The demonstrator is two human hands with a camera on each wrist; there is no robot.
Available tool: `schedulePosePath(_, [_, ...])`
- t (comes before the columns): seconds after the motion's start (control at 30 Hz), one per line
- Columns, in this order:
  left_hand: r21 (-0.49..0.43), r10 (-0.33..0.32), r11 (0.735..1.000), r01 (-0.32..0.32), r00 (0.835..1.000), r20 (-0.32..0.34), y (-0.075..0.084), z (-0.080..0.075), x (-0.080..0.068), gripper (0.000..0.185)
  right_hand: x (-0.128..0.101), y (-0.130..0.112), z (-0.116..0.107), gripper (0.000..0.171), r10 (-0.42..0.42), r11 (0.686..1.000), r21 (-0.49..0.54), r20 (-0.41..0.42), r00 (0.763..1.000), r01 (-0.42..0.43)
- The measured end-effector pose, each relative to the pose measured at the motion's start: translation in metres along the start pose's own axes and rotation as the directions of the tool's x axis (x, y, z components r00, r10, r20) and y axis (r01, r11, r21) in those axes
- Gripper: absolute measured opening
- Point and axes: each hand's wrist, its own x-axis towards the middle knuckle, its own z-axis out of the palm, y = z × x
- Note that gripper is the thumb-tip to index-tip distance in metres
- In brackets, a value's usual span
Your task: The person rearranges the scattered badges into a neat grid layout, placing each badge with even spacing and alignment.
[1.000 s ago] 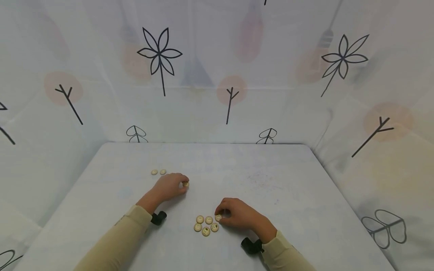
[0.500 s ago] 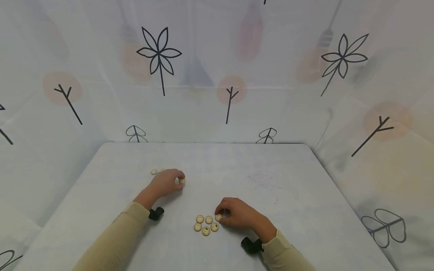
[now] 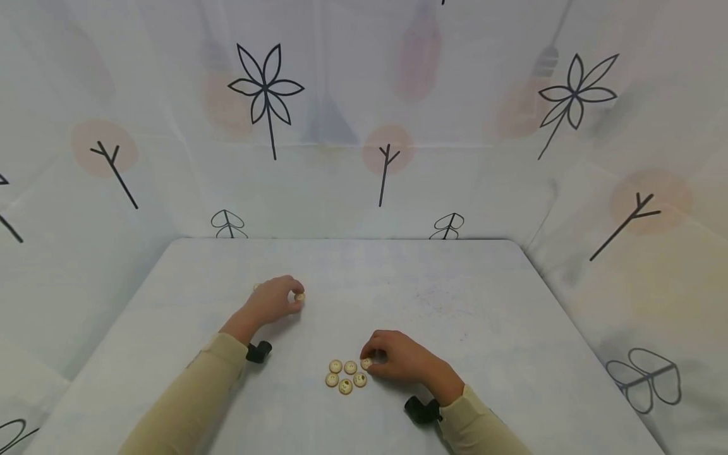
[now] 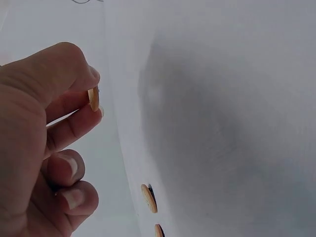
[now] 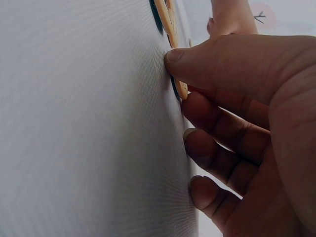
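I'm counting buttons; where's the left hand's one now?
In the head view, the button is left of centre, pinched by the left hand over the table.

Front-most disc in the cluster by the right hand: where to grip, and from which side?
Front-most disc: I'd pinch the rim, near edge against far edge, coming down from above on the person's side. It lies flat, so the rim looks the best hold; neighbouring discs sit close on its left and right, while its near edge faces bare tabletop.
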Motion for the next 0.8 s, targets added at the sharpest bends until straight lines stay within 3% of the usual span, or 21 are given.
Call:
schedulePosePath(0.57, [-0.046,-0.078,0.996,0.081,0.995,0.061,-0.016,-0.002,0.010,0.029,-0.001,-0.001,0.000,0.016,0.008,1.000,-0.002,0.003,1.000,-0.008])
schedulePosePath(0.8, [-0.031,-0.071,0.997,0.073,0.996,0.053,-0.024,-0.001,0.014,0.030,-0.001,0.000,-0.001,0.015,0.004,1.000,0.003,0.007,1.000,-0.004])
